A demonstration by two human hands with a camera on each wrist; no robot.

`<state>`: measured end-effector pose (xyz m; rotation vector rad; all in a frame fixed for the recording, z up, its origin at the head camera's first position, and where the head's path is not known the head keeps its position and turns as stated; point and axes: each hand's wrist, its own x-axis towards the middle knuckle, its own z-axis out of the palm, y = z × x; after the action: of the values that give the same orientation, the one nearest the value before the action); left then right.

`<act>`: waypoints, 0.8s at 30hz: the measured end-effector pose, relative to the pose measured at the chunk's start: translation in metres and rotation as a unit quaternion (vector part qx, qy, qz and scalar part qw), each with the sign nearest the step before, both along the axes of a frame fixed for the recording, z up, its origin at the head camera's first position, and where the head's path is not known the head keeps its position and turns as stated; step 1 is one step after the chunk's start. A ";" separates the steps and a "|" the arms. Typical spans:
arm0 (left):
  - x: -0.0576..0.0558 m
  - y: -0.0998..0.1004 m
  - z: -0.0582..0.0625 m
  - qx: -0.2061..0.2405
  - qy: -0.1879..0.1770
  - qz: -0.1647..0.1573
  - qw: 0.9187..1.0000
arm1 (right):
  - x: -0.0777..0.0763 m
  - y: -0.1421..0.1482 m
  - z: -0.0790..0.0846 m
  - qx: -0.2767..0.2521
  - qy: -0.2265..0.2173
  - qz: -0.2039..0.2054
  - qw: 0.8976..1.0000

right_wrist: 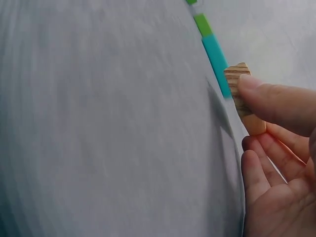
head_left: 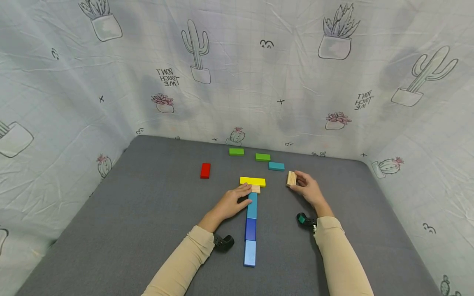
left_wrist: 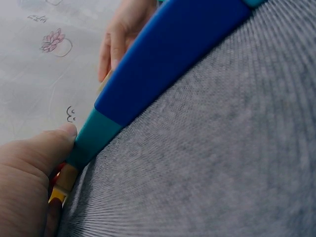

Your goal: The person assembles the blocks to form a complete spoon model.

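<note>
My right hand (head_left: 309,191) pinches a natural wooden block (head_left: 291,179) between thumb and fingertips, to the right of the row. In the right wrist view, this wooden block (right_wrist: 242,91) shows a striped grain. My left hand (head_left: 229,203) lies along the left side of the row, fingertips at a small wooden block (head_left: 256,189) and thumb against a teal block (head_left: 252,207). A yellow block (head_left: 253,181) lies crosswise at the far end. Toward me follow a dark blue block (head_left: 250,229) and a pale blue block (head_left: 249,253).
Beyond the row lie two green blocks, the left green block (head_left: 236,152) and the right green block (head_left: 263,157), plus another teal block (head_left: 276,166). A red block (head_left: 205,170) lies farther left on the grey table (head_left: 155,197). A cactus-print cloth (head_left: 237,82) hangs behind.
</note>
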<state>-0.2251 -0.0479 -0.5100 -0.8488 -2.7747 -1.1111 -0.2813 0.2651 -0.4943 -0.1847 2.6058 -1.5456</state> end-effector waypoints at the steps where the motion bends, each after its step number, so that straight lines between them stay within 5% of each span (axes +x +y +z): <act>1: 0.000 0.000 0.000 0.000 0.000 0.000 1.000 | -0.001 -0.003 0.000 0.000 0.001 0.001 1.000; 24: -0.002 0.000 0.002 -0.008 -0.007 0.000 1.000 | -0.016 -0.066 0.009 0.012 -0.010 0.035 0.999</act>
<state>-0.2275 -0.0482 -0.5077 -0.8447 -2.7974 -1.1010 -0.2975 0.1989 -0.4855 -0.2547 2.5727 -1.4851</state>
